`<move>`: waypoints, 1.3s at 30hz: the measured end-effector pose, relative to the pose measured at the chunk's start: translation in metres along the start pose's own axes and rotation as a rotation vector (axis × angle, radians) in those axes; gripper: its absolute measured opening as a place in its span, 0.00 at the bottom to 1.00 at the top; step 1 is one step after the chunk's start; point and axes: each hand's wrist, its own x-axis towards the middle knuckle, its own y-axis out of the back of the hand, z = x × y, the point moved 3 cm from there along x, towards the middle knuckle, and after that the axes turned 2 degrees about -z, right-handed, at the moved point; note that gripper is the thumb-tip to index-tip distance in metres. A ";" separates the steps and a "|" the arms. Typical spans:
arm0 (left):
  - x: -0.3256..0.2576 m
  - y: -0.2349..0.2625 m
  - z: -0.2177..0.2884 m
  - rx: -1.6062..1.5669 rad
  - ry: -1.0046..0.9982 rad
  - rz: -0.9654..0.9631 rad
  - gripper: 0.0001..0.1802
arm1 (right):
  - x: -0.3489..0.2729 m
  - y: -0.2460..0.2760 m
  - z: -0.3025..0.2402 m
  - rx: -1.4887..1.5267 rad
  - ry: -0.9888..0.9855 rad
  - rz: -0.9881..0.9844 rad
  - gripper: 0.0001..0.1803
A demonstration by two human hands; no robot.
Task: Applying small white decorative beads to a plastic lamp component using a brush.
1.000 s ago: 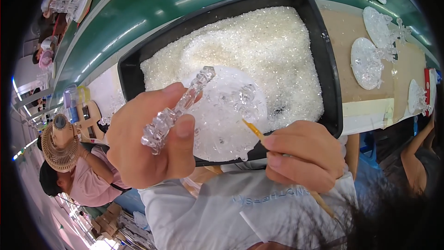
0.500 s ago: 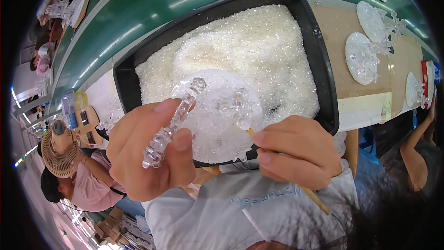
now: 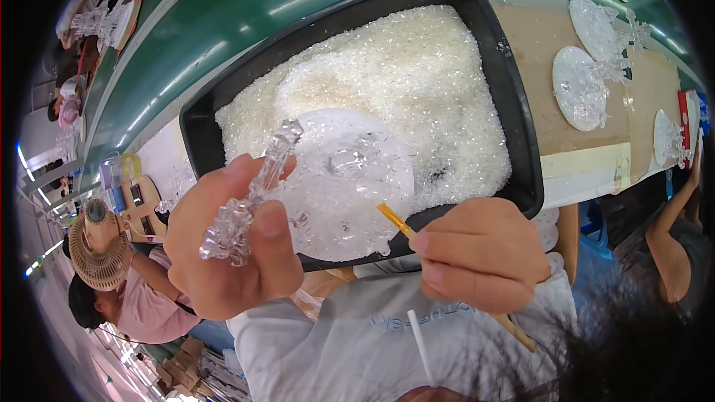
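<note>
The left hand (image 3: 220, 279) is closed on a clear, faceted, glassy-looking stem (image 3: 262, 179), pinching it between thumb and fingers. The stem's long axis slants: its knobbly far end points up and to the right, away from the wearer, and its wider cluster of clear lumps sits down and to the left. Just beside it, over the near edge of a black rectangular plastic tray (image 3: 525, 130), is a round white translucent disc (image 3: 335, 205) with clear raised pieces; I can't tell where stem and disc join.

The right hand (image 3: 484, 257), apart from the left, is clamped on a slim wooden-handled brush with a yellow tip (image 3: 395, 221). The tip points up and left at the disc; whether it touches, I can't say. Glittering whitish grains (image 3: 387, 59) heap in the tray.

On the wearer's light grey shirt (image 3: 320, 357) runs pale blue lettering (image 3: 424, 316), upside down from this side. The stem and disc show no marking I can make out.
</note>
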 end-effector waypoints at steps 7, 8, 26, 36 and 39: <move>-0.002 -0.007 0.000 -0.094 0.233 0.062 0.21 | -0.003 0.004 -0.001 0.005 -0.009 0.026 0.06; -0.005 -0.008 -0.003 -0.099 0.256 0.114 0.22 | -0.003 0.004 0.000 0.004 -0.019 0.024 0.07; 0.001 0.006 -0.013 -0.195 0.147 0.152 0.18 | 0.004 0.010 0.000 -0.059 -0.035 0.086 0.08; -0.007 0.008 -0.017 -0.169 0.156 0.192 0.19 | -0.001 0.013 0.000 -0.076 -0.081 0.013 0.15; -0.010 0.010 -0.020 -0.195 0.136 0.179 0.19 | -0.002 0.013 0.001 -0.085 -0.066 0.035 0.14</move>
